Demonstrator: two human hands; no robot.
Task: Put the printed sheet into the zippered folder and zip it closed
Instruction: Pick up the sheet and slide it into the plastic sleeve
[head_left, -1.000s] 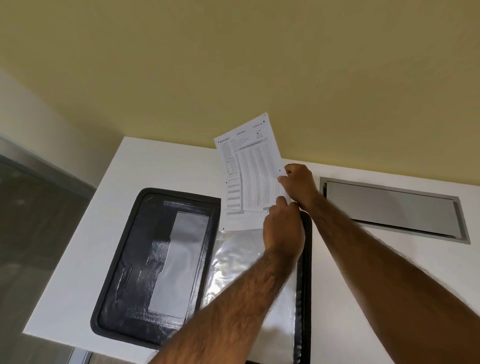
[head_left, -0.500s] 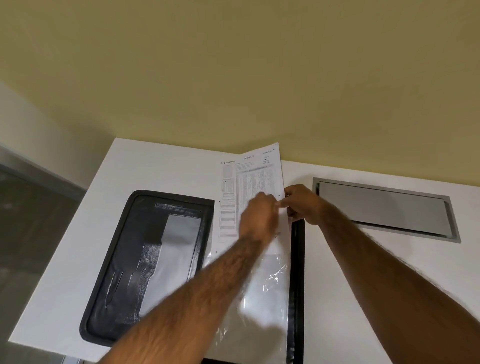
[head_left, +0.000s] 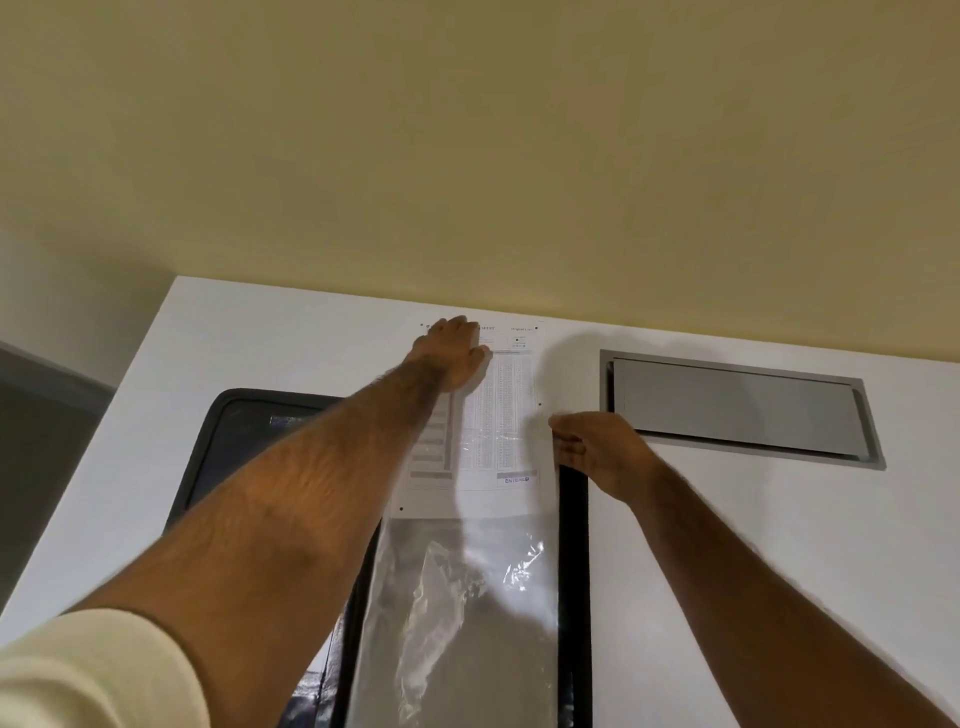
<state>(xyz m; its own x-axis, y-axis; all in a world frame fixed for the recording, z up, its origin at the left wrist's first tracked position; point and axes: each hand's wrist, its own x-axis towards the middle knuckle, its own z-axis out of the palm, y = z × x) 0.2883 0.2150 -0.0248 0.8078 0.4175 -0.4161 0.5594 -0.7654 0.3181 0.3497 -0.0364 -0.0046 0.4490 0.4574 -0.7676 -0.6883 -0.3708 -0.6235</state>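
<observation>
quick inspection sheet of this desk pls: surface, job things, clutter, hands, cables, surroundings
surface: matt white table.
job's things: black zippered folder lies open, zip not closed; its clear plastic sleeve seems to cover the lower part of the printed white sheet, whose top sticks out onto the table.
clutter: nothing seen.
grippers: left hand presses flat on the sheet's top; right hand pinches the sleeve's top right corner, beside the folder's black edge.
cables: nothing seen; a grey recessed hatch is set in the table.
surroundings: yellow wall behind; dark grey floor at left.
</observation>
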